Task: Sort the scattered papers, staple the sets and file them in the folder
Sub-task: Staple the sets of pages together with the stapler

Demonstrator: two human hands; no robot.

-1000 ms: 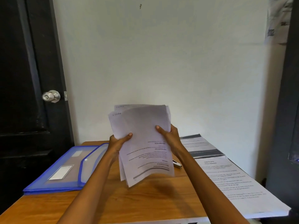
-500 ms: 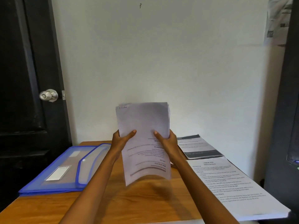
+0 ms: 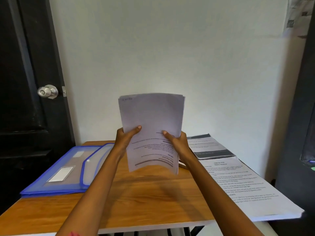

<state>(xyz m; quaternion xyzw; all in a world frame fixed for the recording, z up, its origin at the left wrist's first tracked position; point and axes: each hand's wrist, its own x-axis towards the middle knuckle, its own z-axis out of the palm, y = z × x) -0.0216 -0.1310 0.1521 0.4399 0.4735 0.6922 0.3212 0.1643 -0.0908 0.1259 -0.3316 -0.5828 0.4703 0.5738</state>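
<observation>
1. So: white wall [image 3: 170,57] fills the back, with the wooden tabletop [image 3: 150,198] pushed up against it; all positions below are relative to the tabletop.
2. Black door [image 3: 25,82] stands left of the tabletop, with a silver knob [image 3: 47,91] on it.
3. Large printed sheet [image 3: 242,188] lies flat along the tabletop's right side and overhangs its right edge and front corner.
4. Blue folder [image 3: 68,171] lies flat on the tabletop's left side, translucent flap facing up, white label near its front.
5. Paper stack [image 3: 151,132] is held upright above the middle of the tabletop, bottom edge off the surface. Printed side faces the camera and the text reads upside down. Edges are roughly squared and the lower part is motion-blurred.
6. Grey-banded sheet [image 3: 208,147] lies flat at the tabletop's back right, just behind the large printed sheet.
7. Left hand [image 3: 127,138]: grip closed on the stack's left edge, thumb across the front, fingers behind.
8. Right hand [image 3: 177,142]: grip closed on the stack's right edge, thumb across the front.
9. Small object pokes out behind the right wrist, on the tabletop; cannot tell what it is.
</observation>
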